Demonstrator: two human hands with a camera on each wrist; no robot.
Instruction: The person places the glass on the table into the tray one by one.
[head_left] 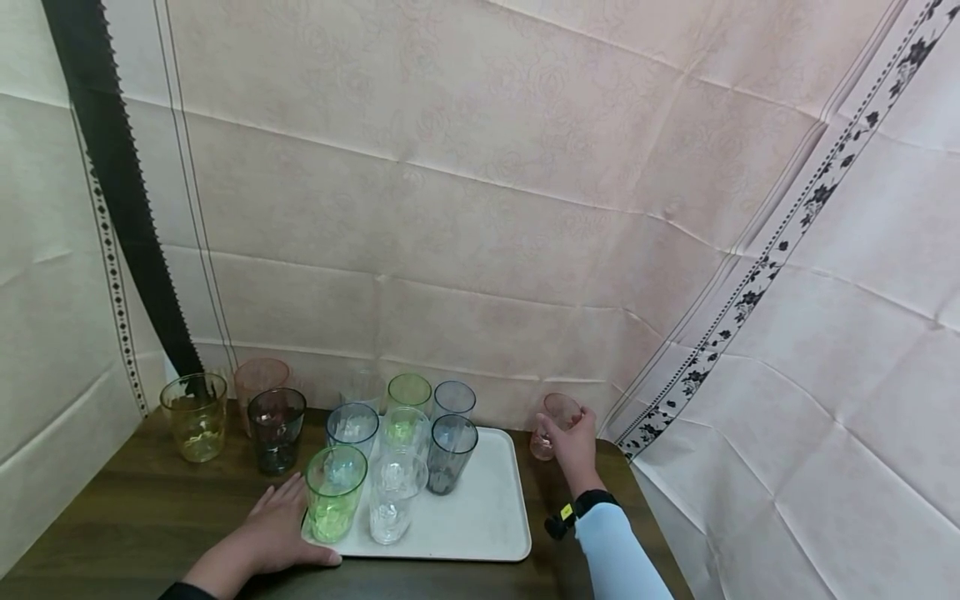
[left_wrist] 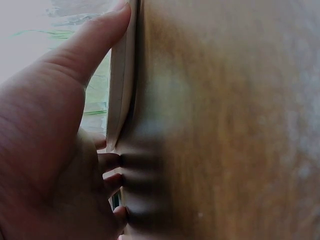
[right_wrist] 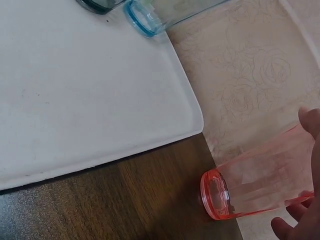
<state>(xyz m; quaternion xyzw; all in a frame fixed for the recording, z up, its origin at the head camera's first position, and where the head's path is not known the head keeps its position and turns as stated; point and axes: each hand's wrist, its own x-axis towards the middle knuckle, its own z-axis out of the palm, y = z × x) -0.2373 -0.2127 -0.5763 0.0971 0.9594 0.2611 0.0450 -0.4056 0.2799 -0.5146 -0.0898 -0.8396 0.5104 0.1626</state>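
Observation:
My right hand grips a clear pink drinking glass near its rim, at the back right of the table beyond the tray. In the right wrist view, thumb and fingers lie around the upper part of the pink glass, its base close to the wood. With fingers spread, my left hand rests at the front left corner of the white tray; in the left wrist view the thumb lies on the tray rim. Nearest that hand, a green glass stands on the tray beside a clear glass.
Several more glasses crowd the tray's left half, including a grey glass and a blue-rimmed glass. Left of the tray on the wooden table stand a yellow glass, a dark glass and another pink glass. A patterned cloth hangs behind.

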